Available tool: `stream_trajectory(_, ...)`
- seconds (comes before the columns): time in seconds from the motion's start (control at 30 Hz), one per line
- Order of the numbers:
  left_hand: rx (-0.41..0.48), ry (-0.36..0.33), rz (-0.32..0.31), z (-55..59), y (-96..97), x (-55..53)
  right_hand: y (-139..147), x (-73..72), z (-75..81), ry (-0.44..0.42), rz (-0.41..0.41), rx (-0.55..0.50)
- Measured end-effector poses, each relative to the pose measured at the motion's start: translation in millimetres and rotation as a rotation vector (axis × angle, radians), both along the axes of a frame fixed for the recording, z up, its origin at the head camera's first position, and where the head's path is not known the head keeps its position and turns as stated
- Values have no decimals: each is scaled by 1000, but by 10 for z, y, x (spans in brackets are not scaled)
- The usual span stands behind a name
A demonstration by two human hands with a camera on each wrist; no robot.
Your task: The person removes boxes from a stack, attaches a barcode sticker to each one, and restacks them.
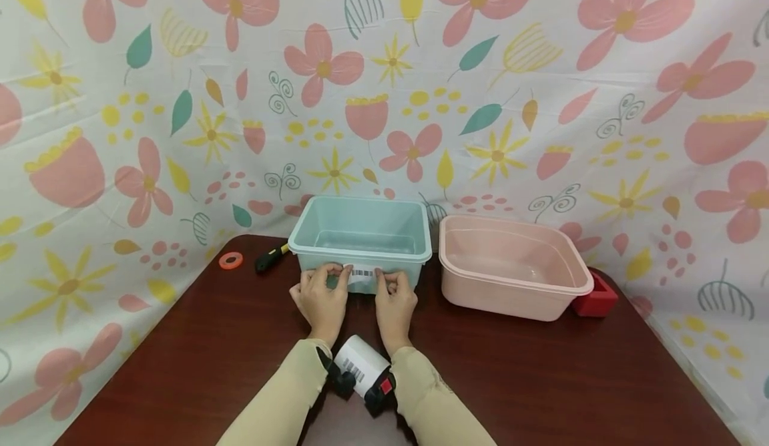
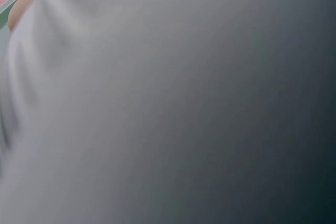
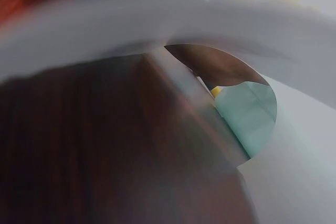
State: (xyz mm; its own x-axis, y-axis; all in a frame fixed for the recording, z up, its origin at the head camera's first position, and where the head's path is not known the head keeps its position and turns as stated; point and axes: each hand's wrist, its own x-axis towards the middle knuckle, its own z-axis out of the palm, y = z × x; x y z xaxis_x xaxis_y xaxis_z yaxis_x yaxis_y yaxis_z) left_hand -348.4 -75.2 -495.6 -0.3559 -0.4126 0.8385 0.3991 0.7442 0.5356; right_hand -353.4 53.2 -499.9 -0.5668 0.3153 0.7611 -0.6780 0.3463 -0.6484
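Observation:
A white barcode label lies at the front wall of a light blue plastic bin, between both hands. My left hand pinches the label's left end with thumb and finger. At its right end, my right hand pinches it the same way. Whether the label's back touches the bin cannot be made out. Pale cloth, apparently a sleeve, blocks most of the left wrist view. The right wrist view is partly covered too, with a bit of the bin showing through.
A roll of barcode labels lies between the forearms on the dark table. To the right stand a pink bin and a red box. An orange tape ring and a black-and-yellow tool lie at the left.

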Motion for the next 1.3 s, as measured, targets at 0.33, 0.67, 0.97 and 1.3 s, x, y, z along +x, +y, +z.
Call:
stream_trajectory(0.33,-1,-23,13,26,-54,-3,-31,-18,23,-37,41,-21)
stream_trajectory(0.67,4,-55,20,116,-103,-18,-8,-37,108,-66,58,-2)
stream_trajectory(0.97,48,-153,-2,111,-118,20,98,2,115,-134,73,4)
stream_trajectory(1.3,77,-432,-77,-3,-166,209,516,147,4,-246,70,10)
